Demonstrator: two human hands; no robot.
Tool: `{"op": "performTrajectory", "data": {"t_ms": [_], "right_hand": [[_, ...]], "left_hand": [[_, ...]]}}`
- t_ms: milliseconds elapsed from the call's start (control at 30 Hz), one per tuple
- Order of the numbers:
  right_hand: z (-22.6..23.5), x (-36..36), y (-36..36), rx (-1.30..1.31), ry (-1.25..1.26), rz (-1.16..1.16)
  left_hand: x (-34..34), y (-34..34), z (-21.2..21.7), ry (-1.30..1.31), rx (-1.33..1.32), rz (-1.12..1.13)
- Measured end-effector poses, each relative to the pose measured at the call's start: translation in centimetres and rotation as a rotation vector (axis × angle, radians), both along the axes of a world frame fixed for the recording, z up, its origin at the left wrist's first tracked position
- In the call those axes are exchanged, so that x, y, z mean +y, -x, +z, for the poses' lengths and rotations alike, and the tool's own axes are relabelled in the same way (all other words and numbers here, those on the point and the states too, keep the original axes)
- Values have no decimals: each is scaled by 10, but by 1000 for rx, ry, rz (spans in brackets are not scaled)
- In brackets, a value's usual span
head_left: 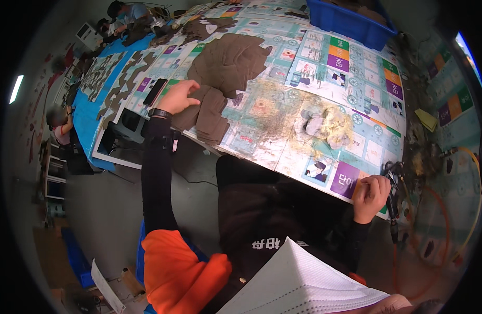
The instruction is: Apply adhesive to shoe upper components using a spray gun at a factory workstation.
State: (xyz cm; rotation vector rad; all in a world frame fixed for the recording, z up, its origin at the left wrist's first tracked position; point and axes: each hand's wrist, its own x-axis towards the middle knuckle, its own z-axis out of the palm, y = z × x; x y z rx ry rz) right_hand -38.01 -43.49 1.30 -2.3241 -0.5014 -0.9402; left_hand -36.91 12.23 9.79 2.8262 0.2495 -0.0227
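Observation:
My left hand reaches over the table's near left part, its thumb and fingers apart and nothing seen between them. It hovers over or touches a stack of brown cut pieces, flat like leather or cloth; contact is not clear. Just beyond lies a larger fanned pile of the same brown pieces. My right hand rests at the near right table edge with its fingers curled in; whatever they may hold is hidden. Right beside it is a black spray gun or similar air tool with a hose.
Grey lumps with yellow residue lie on the printed table cover. A blue crate stands at the far right. A dark oblong object sits left of my hand. Orange hoses hang at right. Other people work at far left.

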Motion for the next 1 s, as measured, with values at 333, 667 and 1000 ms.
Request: {"op": "performTrajectory", "data": {"t_ms": [333, 667, 1000], "right_hand": [[1, 1, 1, 4, -6, -27], [2, 4, 1, 4, 47, -15], [1, 0, 0, 20, 20, -37]], "left_hand": [[-2, -44, 5, -227, 157, -315], [-1, -75, 6, -343, 489, -479], [-11, -51, 42, -161, 426, -527]]}}
